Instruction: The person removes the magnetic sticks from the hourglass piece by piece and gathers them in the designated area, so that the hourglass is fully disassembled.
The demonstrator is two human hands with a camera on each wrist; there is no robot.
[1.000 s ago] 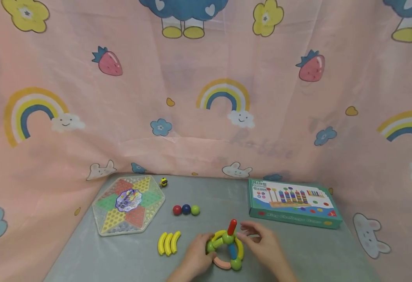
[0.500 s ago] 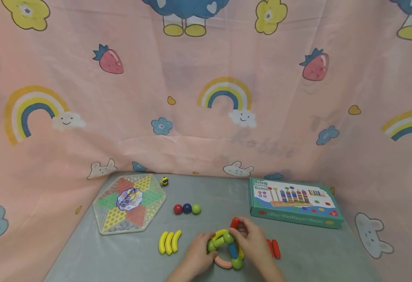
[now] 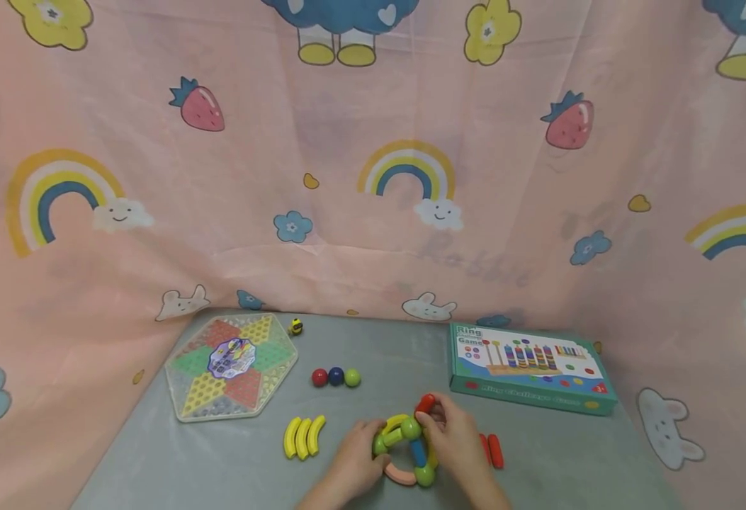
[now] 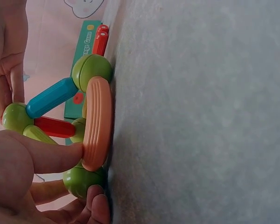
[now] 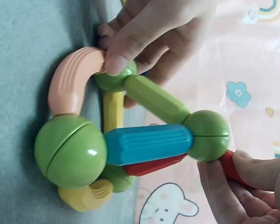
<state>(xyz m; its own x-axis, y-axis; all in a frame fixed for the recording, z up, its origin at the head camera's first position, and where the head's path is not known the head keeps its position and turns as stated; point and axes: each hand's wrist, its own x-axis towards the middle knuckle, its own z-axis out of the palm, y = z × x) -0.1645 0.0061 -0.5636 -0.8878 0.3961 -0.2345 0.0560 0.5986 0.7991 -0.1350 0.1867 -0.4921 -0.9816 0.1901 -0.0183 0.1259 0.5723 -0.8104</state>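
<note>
A pyramid-like frame of green balls joined by coloured rods stands on the table. My left hand [image 3: 358, 457] grips it at a base green ball [image 4: 84, 182], with the thumb against the end of the orange curved rod [image 4: 98, 123]. Between thumb and fingers, my right hand [image 3: 454, 435] pinches a red rod [image 5: 236, 169] that touches the top green ball [image 5: 208, 135] and tilts to the right. A blue rod [image 5: 149, 143], a light green rod [image 5: 156, 99] and another red rod [image 4: 56, 127] slope down from that ball. Yellow curved rods [image 5: 86, 196] lie along the base.
Three yellow curved rods [image 3: 304, 437] lie left of the hands. Red, blue and green balls [image 3: 336, 377] form a row behind them. Loose red rods [image 3: 496, 451] lie at right. A game box [image 3: 532, 368], a hexagonal board [image 3: 232, 368] and a small bee figure [image 3: 295, 326] stand farther back.
My right hand has closed in from beside the upright red rod and now pinches it; the rod leans right. Loose red rods have come into view behind that hand. My left hand keeps its hold.
</note>
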